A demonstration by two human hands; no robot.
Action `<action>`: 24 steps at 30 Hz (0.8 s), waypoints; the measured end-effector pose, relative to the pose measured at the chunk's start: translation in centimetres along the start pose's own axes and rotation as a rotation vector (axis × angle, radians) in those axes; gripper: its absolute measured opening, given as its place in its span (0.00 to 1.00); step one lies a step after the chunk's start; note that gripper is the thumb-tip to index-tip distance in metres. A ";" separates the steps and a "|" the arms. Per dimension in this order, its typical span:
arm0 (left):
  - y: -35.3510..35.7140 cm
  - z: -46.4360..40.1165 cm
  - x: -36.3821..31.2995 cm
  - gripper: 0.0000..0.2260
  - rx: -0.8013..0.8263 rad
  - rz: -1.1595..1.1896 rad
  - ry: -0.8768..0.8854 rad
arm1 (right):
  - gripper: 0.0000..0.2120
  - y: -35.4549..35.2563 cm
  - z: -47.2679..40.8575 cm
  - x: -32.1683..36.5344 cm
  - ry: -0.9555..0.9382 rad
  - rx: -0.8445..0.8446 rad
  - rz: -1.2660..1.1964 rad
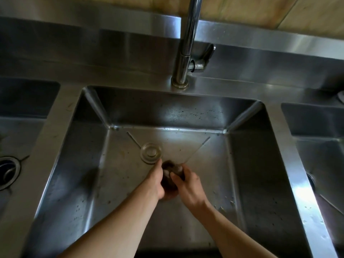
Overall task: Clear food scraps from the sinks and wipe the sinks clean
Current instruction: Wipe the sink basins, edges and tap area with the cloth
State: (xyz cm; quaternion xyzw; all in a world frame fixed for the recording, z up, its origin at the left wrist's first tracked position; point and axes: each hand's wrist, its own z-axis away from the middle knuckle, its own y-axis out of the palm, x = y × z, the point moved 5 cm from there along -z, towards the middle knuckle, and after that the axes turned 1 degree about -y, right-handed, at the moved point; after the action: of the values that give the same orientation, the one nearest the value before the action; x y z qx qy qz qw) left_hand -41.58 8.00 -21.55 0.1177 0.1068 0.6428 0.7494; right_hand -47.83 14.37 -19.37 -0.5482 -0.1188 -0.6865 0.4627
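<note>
Scraps (172, 176), a dark clump, gripped by curled fingers of left hand (155, 180) and right hand (188, 185) in middle sink (251, 164); drain cover (151, 152) at 10 o'clock.

Steel counter (61, 116) held three sinks, middle sink (247, 146) at centre, left sink (28, 125) at 9 o'clock, right sink (316, 127) at 3 o'clock, tap (183, 58) standing at 12 o'clock.

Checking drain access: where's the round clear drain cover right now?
Head view: the round clear drain cover lies on the middle steel sink's floor, left of centre, just beyond the left hand.
</note>
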 end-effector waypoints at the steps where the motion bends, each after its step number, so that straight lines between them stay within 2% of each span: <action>1: 0.2 -0.3 -0.1 0.26 -0.004 0.016 0.002 | 0.05 0.2 0.2 0.1 -0.008 -0.001 -0.018; 6: 0.2 -1.9 1.0 0.17 0.027 0.074 0.040 | 0.07 1.5 0.1 -0.5 0.049 -0.054 -0.142; 8: -0.2 -2.7 0.9 0.14 0.018 0.061 0.080 | 0.06 1.9 -0.3 -1.0 0.064 -0.095 -0.104; 11: -0.9 -3.5 -0.1 0.11 -0.080 -0.099 0.174 | 0.03 2.1 -1.1 -2.1 0.114 -0.154 -0.023; 13: -1.4 -3.5 -0.2 0.09 -0.160 -0.211 0.202 | 0.09 2.1 -1.5 -2.5 0.129 -0.166 -0.001; 14: -1.4 -3.6 -0.2 0.09 -0.177 -0.244 0.215 | 0.11 2.0 -1.7 -2.5 0.111 -0.162 0.024; 16: -1.2 -3.9 -0.4 0.11 -0.184 -0.275 0.240 | 0.08 2.0 -2.3 -2.2 0.077 -0.158 0.093; 18: -0.8 -4.4 -0.8 0.17 -0.238 -0.361 0.316 | 0.07 1.9 -2.8 -2.4 0.084 -0.187 0.105; 21: -1.0 -4.4 -1.9 0.21 -0.427 -0.678 0.493 | 0.12 1.6 -3.3 -2.9 0.130 -0.227 0.093; 24: -0.8 -5.0 -2.4 0.20 -0.428 -0.892 0.591 | 0.16 1.9 -3.8 -4.0 0.196 -0.207 0.077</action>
State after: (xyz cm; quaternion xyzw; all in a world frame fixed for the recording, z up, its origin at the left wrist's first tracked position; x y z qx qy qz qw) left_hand -42.76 5.68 -26.53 -0.2777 0.2187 0.2774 0.8934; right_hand -48.95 12.84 -24.89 -0.5275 0.0195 -0.7270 0.4391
